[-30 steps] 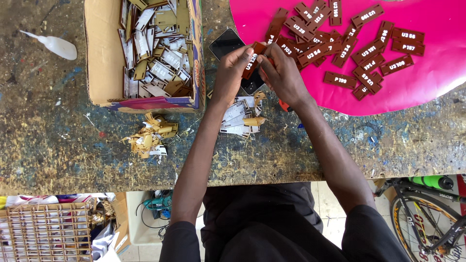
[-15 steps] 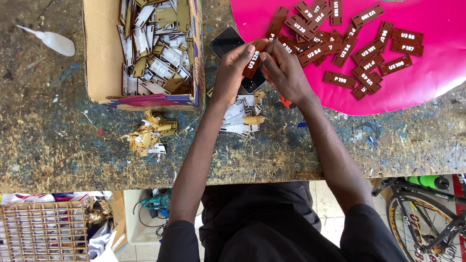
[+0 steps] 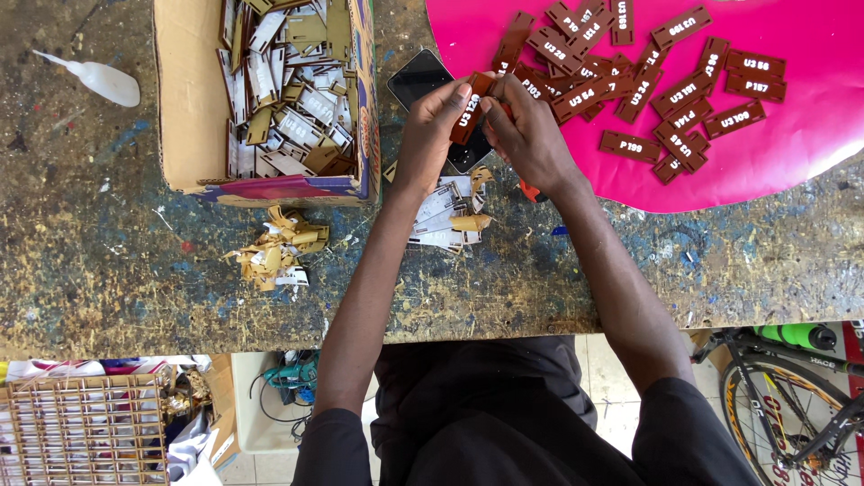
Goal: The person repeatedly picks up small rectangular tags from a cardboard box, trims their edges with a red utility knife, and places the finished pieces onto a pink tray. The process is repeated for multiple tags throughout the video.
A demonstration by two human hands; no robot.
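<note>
Brown plastic tag [image 3: 469, 110] pinched between both hands above the counter [image 3: 135, 261], just over a dark phone [image 3: 420, 79] lying flat there. Left hand [image 3: 430, 135] closed on the tag's lower end, thumb and fingers [image 3: 450, 97] clamped on its edges; right hand [image 3: 531, 135] closed on the upper end, fingertips working at the face, apparently at a thin covering film. Looks light, thin and stiff, probably smooth and a bit slippery on the face, so best held by the narrow edges or short ends, not the flat. Likely to snap if bent hard. More brown tags [image 3: 684, 90] scattered on the pink sheet [image 3: 810, 162] to the right; cardboard box [image 3: 193, 108] of pale strips to the left; peeled paper scraps [image 3: 274, 247] near the counter edge.
</note>
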